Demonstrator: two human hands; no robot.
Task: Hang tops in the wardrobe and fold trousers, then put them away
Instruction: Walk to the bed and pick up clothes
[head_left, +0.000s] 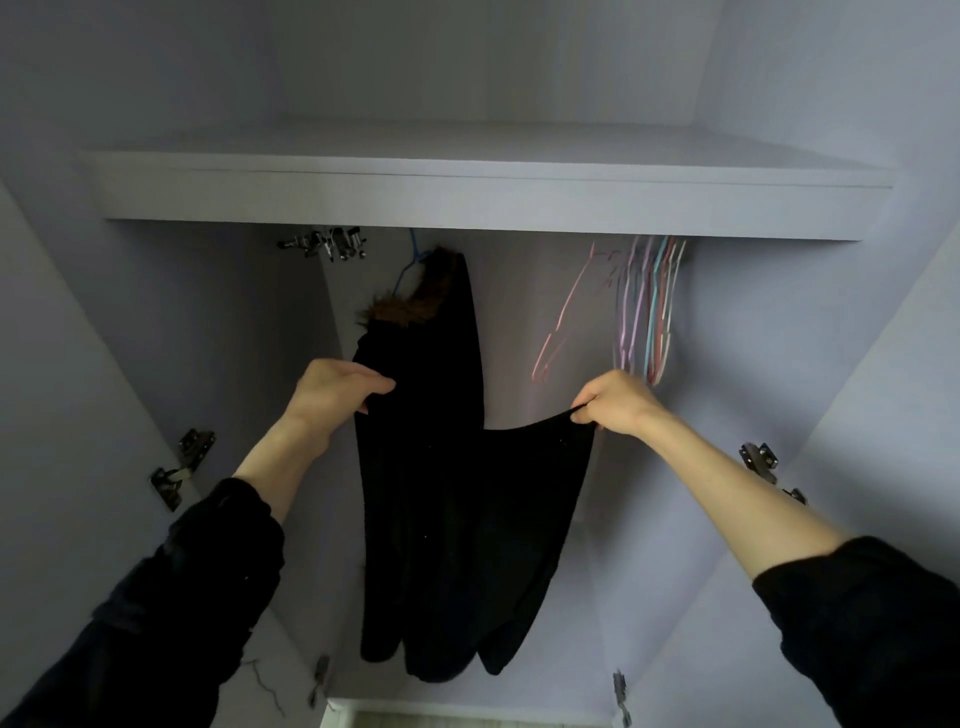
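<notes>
A black garment (493, 519) hangs spread between my two hands inside the open wardrobe. My left hand (337, 389) grips its upper left edge. My right hand (618, 402) pinches its upper right edge, which is pulled taut. Behind it a black jacket with a brown fur collar (441, 312) hangs on a blue hanger (413, 257); where one dark cloth ends and the other begins is hard to tell.
A white shelf (488, 197) spans the wardrobe above the rail. Several empty coloured hangers (644, 312) hang at the right, blurred. Metal hinges sit on the left (182, 467) and right (763, 460) side walls. The wardrobe floor edge (363, 712) shows below.
</notes>
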